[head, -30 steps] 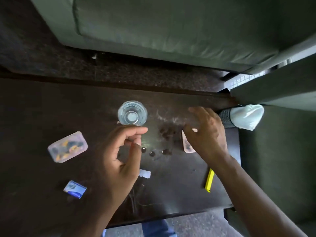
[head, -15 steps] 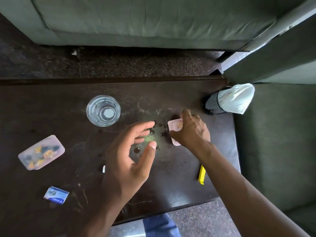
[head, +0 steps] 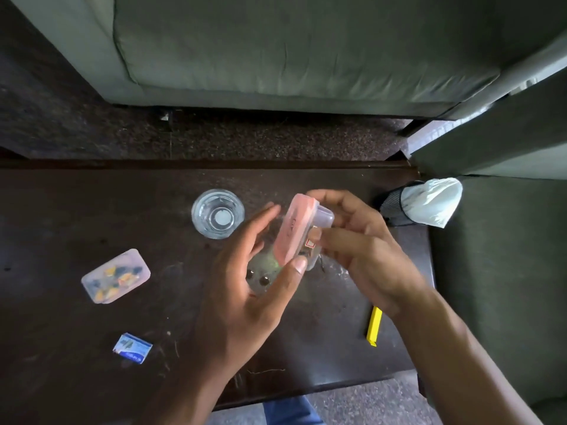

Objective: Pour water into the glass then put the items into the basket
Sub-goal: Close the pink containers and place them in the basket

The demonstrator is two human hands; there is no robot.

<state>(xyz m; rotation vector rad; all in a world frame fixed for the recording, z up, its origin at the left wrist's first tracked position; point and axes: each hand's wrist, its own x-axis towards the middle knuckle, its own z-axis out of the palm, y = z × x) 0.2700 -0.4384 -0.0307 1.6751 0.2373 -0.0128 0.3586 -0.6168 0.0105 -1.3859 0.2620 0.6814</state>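
Note:
A clear glass (head: 217, 216) with water in it stands on the dark table (head: 61, 216). Just right of it, both hands hold a small pink-lidded plastic box (head: 293, 230) tilted on edge above the table. My left hand (head: 248, 289) grips its lower left side with thumb and fingers. My right hand (head: 359, 250) pinches its right side. A black mesh basket (head: 395, 207) with a white bag lining (head: 429, 200) lies at the table's right edge.
A second pink box with coloured pieces (head: 116, 275) lies at the left. A blue packet (head: 132, 348) sits near the front left, a yellow stick (head: 374, 326) at the front right. Small dark beads (head: 264, 281) rest under my hands. A green sofa (head: 276, 50) stands beyond.
The right hand has lifted the pink box off the table and tilted it on edge. The left hand came up and took hold of its other side.

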